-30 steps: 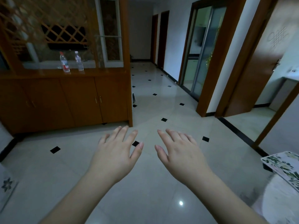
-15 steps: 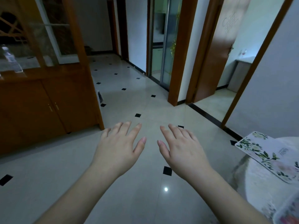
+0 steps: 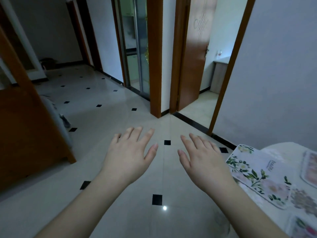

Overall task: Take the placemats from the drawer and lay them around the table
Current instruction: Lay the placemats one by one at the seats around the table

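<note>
1. Head view: over the last second my view has swung right, away from the brown wooden cabinet and toward the round surface under a pale patterned cloth.
2. More of that surface shows now than before, so I judge I am turning back to it to check the layout.
3. My left hand and right hand hover palm-down over the glossy tiled floor, each grip slack, fingers spread, holding nothing.
4. I count three placemats: the white rectangular one printed with green leaves and pale flowers near the surface's edge, a pinkish one at the right border, and a third at the bottom corner, possibly floral too, though it is cropped.
5. No drawer is in sight.
</note>
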Motion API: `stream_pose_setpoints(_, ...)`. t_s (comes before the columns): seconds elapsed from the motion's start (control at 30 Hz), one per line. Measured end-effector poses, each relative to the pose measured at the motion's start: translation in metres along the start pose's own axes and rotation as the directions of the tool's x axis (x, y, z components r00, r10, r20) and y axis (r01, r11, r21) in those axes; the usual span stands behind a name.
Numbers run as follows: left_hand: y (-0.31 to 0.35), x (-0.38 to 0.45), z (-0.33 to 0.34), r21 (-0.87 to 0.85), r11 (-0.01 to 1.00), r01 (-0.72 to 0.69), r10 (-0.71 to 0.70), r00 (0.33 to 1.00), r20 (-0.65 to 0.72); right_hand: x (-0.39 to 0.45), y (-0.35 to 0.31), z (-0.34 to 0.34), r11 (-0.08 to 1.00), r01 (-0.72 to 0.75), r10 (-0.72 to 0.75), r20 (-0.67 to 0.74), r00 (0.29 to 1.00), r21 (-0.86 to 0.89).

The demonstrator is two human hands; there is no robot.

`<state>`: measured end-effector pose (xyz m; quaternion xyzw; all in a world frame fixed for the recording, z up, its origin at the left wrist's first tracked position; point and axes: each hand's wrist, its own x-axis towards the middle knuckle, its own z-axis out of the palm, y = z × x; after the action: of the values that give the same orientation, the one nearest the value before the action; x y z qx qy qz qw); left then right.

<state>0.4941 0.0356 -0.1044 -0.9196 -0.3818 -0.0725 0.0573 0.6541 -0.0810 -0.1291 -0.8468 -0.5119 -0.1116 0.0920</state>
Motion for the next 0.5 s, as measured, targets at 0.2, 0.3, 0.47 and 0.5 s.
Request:
stream_pose_setpoints(0.2, 0.033, 0.067, 0.018, -0.029, 0.994, -0.103, 0.104, 0.994, 0.015, 0.035, 0.039, 0.015, 0.997, -0.072, 0.072, 0.014, 0.997, -0.009)
stream_pose_setpoints(0.3, 0.040, 0.101, 0.028, -0.048, 0.988, -0.144, 0.145, 0.989, 0.004, 0.056, 0.054, 0.024, 0.994, -0.105, 0.105, 0.026, 0.994, -0.015)
stream_pose_setpoints(0.47, 0.035, 0.163, 0.049, -0.082, 0.979, -0.187, 0.188, 0.982, 0.000, 0.104, 0.055, 0.038, 0.990, -0.139, 0.141, 0.060, 0.988, -0.033)
stream_pose_setpoints(0.5, 0.031, 0.177, 0.051, -0.087, 0.978, -0.191, 0.192, 0.981, 0.002, 0.117, 0.054, 0.041, 0.988, -0.148, 0.150, 0.056, 0.987, -0.043)
